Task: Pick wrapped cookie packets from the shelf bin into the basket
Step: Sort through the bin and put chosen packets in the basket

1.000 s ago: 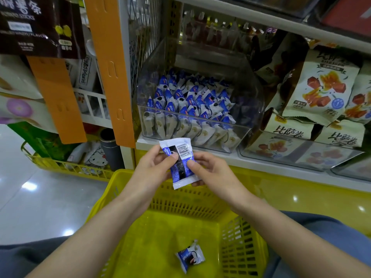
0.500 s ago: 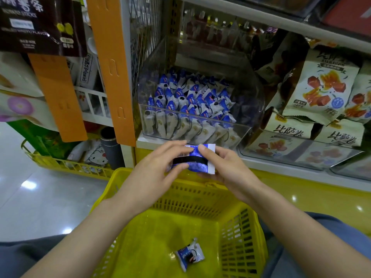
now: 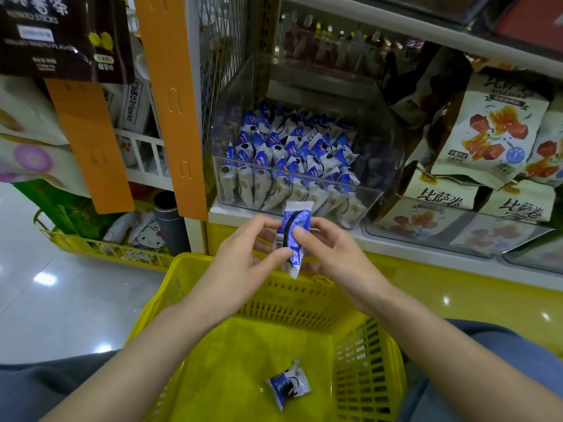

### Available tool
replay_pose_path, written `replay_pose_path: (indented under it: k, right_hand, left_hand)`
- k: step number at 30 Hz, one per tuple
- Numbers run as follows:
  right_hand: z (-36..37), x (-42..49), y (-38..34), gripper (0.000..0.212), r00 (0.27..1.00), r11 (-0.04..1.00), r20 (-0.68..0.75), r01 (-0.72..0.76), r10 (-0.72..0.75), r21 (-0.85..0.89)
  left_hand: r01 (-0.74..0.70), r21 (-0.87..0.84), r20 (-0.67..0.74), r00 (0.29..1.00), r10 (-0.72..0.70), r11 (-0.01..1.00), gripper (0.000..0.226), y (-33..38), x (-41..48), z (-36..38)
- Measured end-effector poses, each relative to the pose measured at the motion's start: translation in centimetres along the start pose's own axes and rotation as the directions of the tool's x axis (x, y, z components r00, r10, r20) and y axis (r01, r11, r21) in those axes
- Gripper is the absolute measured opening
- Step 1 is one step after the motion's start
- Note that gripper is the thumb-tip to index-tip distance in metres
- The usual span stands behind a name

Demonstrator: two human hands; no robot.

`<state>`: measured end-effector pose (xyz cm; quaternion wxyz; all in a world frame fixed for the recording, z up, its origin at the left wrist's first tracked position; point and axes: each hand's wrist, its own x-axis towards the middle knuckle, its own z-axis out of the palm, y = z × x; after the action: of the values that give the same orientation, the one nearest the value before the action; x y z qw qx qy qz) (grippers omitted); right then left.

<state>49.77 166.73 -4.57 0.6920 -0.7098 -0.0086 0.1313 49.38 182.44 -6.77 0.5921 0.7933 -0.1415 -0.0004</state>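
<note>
Both forearms (image 3: pixel 143 354) are bare, and grey-blue trousers (image 3: pixel 502 348) cover the 2 legs.

- Glossy grey floor (image 3: pixel 61 300) at left, mirroring bright lights.
- White shelf (image 3: pixel 225 215) over a yellow base (image 3: pixel 457 284).
- Orange strips (image 3: pixel 170 102) hang on the upright.
- Snack bags (image 3: pixel 493 132) stacked at right.
- Low yellow rack (image 3: pixel 91 248) at left.

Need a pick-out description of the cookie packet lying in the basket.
Start at the yellow basket at the bottom of the view, below the shelf's clear bin. On its floor, right of centre, lies one blue-and-white cookie packet. It alone lies loose; the other packets stand packed in the bin, bar a held packet pinched by the left hand and right hand.
</note>
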Motion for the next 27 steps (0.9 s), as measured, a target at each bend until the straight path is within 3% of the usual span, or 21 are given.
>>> replay_pose_path:
  k: [8, 10, 14, 22, 27]
  right_hand:
    - [0.3, -0.2, 0.3, 0.026, 0.995, 0.989, 0.035, 0.099, -0.096, -0.112]
    - [0.3, -0.2, 0.3, 0.028, 0.99, 0.978, 0.061, 0.133, -0.125, -0.159]
    - [0.3, -0.2, 0.5, 0.029, 0.983, 0.954, 0.055, 0.183, -0.175, -0.236]
    - [1.2, -0.4, 1.4, 0.03, 0.97, 0.885, 0.072, 0.24, -0.231, -0.399]
    - [1.3, -0.3, 1.4, 0.026, 0.973, 0.869, 0.071, 0.23, -0.222, -0.438]
  left_hand:
    - [-0.011, 0.023, -0.064, 0.998, 0.012, 1.0, 0.022, -0.2, -0.2, 0.3]
    - [-0.044, 0.083, -0.045, 0.998, 0.047, 0.996, 0.024, -0.2, -0.2, 0.1]
    - [-0.108, 0.279, 0.014, 0.994, 0.108, 0.954, 0.007, -0.3, -0.4, -0.4]
    - [-0.15, 0.52, -0.073, 0.973, 0.218, 0.841, 0.007, 0.1, -0.7, -0.3]
    - [-0.076, 0.457, -0.125, 0.981, 0.149, 0.886, 0.019, -0.2, -0.3, -0.3]
